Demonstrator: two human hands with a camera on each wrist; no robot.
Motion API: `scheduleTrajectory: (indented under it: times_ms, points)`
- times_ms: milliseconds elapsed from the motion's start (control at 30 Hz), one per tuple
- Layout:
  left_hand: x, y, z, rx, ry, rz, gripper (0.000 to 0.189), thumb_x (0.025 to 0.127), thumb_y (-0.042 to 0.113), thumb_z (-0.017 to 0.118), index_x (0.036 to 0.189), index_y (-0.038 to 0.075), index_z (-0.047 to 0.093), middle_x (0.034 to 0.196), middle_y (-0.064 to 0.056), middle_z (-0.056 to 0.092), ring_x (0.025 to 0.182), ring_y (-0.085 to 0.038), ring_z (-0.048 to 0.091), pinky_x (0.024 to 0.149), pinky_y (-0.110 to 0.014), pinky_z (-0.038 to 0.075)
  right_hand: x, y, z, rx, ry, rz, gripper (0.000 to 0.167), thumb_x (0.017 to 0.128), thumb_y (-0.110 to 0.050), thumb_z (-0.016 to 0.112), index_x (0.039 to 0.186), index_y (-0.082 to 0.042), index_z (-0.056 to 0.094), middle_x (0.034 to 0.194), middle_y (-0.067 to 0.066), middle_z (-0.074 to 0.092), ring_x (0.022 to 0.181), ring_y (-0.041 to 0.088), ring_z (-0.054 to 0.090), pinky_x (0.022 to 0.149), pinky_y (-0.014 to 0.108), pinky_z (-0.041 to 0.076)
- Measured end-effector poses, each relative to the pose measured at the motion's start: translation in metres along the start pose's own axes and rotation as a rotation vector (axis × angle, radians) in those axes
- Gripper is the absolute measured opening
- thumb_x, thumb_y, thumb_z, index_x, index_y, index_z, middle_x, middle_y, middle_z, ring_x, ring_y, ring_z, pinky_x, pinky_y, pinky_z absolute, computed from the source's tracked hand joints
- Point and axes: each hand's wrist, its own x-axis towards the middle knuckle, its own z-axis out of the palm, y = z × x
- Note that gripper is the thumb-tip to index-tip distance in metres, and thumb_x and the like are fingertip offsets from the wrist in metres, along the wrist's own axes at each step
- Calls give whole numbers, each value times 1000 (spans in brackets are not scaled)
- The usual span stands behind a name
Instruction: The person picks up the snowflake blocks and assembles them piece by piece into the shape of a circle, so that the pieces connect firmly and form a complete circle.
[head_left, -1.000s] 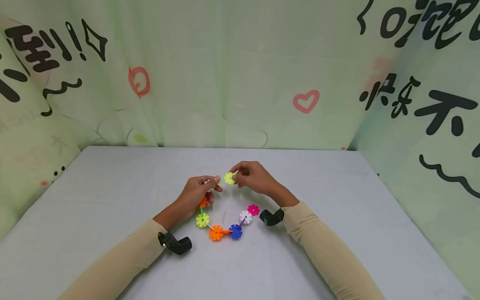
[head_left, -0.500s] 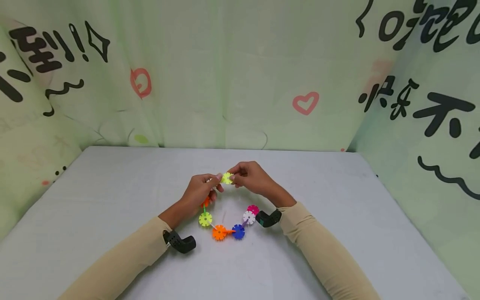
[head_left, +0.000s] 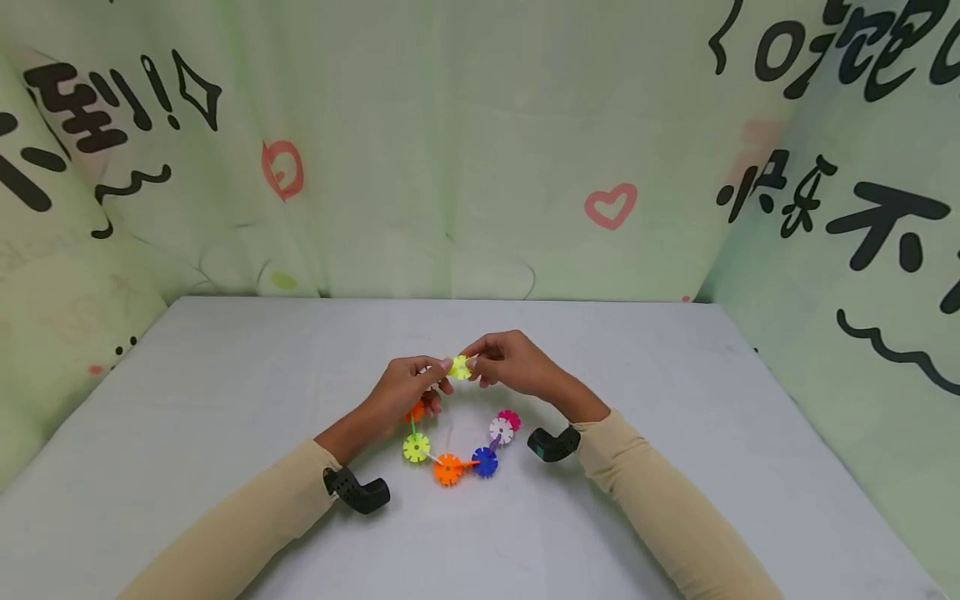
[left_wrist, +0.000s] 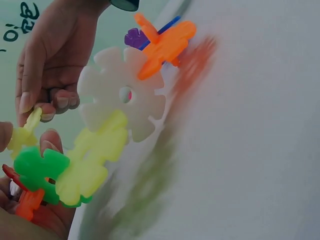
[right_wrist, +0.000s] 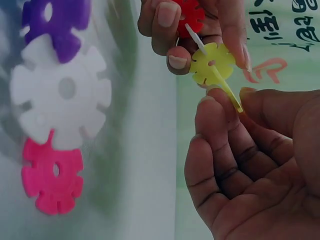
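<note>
Over the table's middle, my left hand (head_left: pixel 408 387) pinches a yellow snowflake disc (right_wrist: pixel 212 62) at one end of a linked chain of notched plastic discs. My right hand (head_left: pixel 517 364) pinches a second yellow disc (right_wrist: pixel 231 95) between thumb and fingertips. In the right wrist view it is edge-on and meets the first at an angle, seemingly at a slot. Beside my left palm are a green disc (left_wrist: pixel 37 167) and a red disc (right_wrist: pixel 192 17). The chain curves on through a white disc (right_wrist: pixel 65 90), an orange disc (head_left: pixel 448 469), a blue disc (head_left: pixel 484 462) and a pink disc (right_wrist: pixel 52 175).
A white-covered table (head_left: pixel 247 383) lies beneath. Pale green curtains (head_left: pixel 450 150) with black lettering and red hearts stand behind and at both sides. Each wrist wears a black camera mount (head_left: pixel 363 493), near the hanging chain.
The two yellow discs, apart one second ago, have come together as my hands closed the gap. My right hand and the joined pieces then shifted slightly down and right.
</note>
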Motion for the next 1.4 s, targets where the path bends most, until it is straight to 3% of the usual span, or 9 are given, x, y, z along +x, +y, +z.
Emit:
scheduleTrajectory:
  times_ms: [167, 333, 467, 867, 1000, 1167, 1400]
  points:
    - [1, -6, -1, 5, -13, 8, 37, 97, 33, 60, 110, -2, 65, 88, -12, 66, 60, -17, 57, 59, -26, 49, -9, 3, -6, -10, -28, 18, 25, 99, -11, 54, 118, 0, 66, 93, 15, 70, 82, 29, 67, 79, 38, 54]
    - [2, -8, -1, -30, 7, 6, 31, 96, 28, 63, 109, 0, 63, 91, -15, 66, 62, -18, 58, 59, -26, 51, -18, 10, -13, -31, -27, 46, 25, 97, -12, 57, 116, 1, 67, 94, 13, 69, 82, 25, 65, 79, 41, 53]
    - [3, -8, -2, -43, 27, -14, 27, 96, 26, 64, 103, 0, 60, 92, -14, 66, 62, -18, 58, 59, -26, 51, -21, 15, -14, -63, -60, 53, 22, 94, -9, 62, 113, -1, 69, 97, 8, 70, 84, 19, 63, 79, 34, 52]
    - [1, -4, -8, -18, 15, -38, 22, 97, 23, 60, 100, 1, 60, 96, -13, 68, 62, -19, 57, 59, -26, 50, -39, 29, -18, -161, -172, -30, 21, 90, -1, 65, 111, -2, 70, 93, 1, 68, 89, 16, 62, 80, 29, 52]
    - [0, -7, -8, -22, -30, -46, 23, 97, 20, 58, 112, 2, 60, 96, -14, 68, 60, -18, 56, 55, -26, 48, -45, 36, -18, -204, -175, -52, 23, 87, 2, 66, 109, -4, 71, 95, -1, 68, 87, 15, 60, 80, 29, 51]
    - [-2, -8, -9, 4, -74, -74, 33, 98, 19, 54, 129, 10, 60, 94, -13, 66, 59, -19, 55, 54, -26, 48, -50, 43, -12, -234, -159, -17, 25, 85, -1, 71, 108, -9, 72, 97, -4, 64, 87, 15, 57, 81, 29, 49]
    - [-2, -5, -9, 68, -92, -52, 34, 98, 19, 56, 130, 13, 63, 92, -12, 65, 59, -19, 55, 51, -25, 45, -52, 42, -7, -311, -132, -13, 24, 83, -3, 75, 105, -12, 73, 91, -3, 58, 78, 16, 52, 68, 27, 47]
